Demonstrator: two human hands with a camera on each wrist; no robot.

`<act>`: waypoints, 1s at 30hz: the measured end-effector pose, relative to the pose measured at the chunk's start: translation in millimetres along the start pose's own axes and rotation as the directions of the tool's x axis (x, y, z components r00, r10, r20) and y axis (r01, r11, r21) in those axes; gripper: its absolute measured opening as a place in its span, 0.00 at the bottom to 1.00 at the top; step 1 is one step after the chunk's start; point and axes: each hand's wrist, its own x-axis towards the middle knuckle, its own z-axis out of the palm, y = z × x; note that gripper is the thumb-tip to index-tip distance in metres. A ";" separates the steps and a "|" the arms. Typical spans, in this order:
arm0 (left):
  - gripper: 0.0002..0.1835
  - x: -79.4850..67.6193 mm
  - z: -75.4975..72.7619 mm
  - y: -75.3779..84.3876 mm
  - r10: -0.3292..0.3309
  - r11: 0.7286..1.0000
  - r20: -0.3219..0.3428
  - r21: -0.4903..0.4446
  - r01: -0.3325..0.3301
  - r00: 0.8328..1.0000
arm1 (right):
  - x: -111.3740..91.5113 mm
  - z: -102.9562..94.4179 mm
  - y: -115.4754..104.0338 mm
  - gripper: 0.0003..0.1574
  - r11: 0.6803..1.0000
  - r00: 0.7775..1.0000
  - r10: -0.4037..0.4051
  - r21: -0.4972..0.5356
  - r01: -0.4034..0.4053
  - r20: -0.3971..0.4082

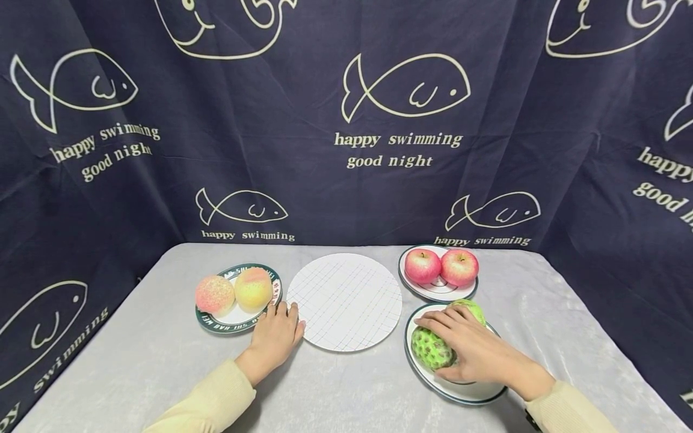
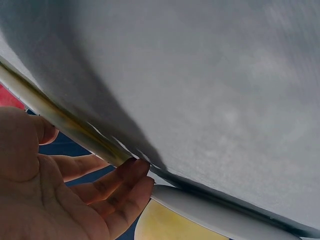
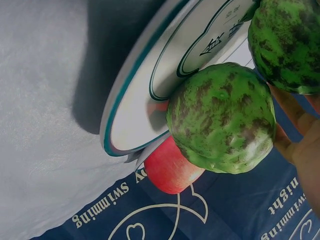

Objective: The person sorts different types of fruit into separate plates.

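Observation:
My right hand [image 1: 479, 349] reaches over a plate [image 1: 473, 394] with a dark green rim and grips the nearer of two bumpy green custard apples [image 1: 431, 350], fingers across its top and thumb at its near side. The other custard apple [image 3: 222, 117] sits on the plate beside it; in the head view the hand partly covers it. My left hand [image 1: 275, 337] lies palm down, fingers loosely bent, between a green-rimmed plate [image 1: 227, 328] and a white round board [image 1: 346, 300]. It holds nothing. Its fingertips are close to both edges; contact is unclear.
Two peaches, one pinkish [image 1: 215, 294] and one yellower [image 1: 253, 288], sit on the left plate. Behind the custard apples, a plate [image 1: 437, 293] carries two red apples [image 1: 422, 266]. A grey cloth [image 1: 346, 391] covers the table. Dark blue fish-print curtains [image 1: 303, 150] enclose the back and sides.

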 end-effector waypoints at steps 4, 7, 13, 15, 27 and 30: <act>0.25 0.0 -0.7 -0.6 -0.002 1.000 0.011 -0.001 0.002 1.000 | 0.7 -1.2 0.2 0.51 1.000 1.000 0.007 0.005 -0.007 0.002; 0.25 -0.2 -0.6 -0.9 0.002 1.000 0.011 0.002 -0.002 1.000 | 0.9 -2.4 1.0 0.51 1.000 1.000 0.015 0.001 -0.015 0.003; 0.25 -1.0 -1.7 -2.4 0.020 1.000 0.008 0.005 -0.020 1.000 | 2.3 -7.9 3.5 0.43 0.999 0.999 0.047 -0.008 -0.047 0.003; 0.25 -0.9 -3.3 -3.0 0.022 1.000 0.013 -0.005 -0.022 1.000 | 3.1 -10.7 5.0 0.39 0.997 0.997 0.073 0.002 -0.073 0.010; 0.24 -6.3 -14.1 -15.4 0.006 0.991 -0.058 -0.134 -0.014 0.998 | -3.5 -27.4 18.0 0.38 0.977 0.977 0.211 0.040 -0.210 -0.027; 0.24 -10.1 -19.0 -22.2 -0.004 0.988 -0.133 -0.156 -0.017 0.991 | -7.6 -32.3 23.2 0.40 0.965 0.965 0.259 0.037 -0.258 -0.046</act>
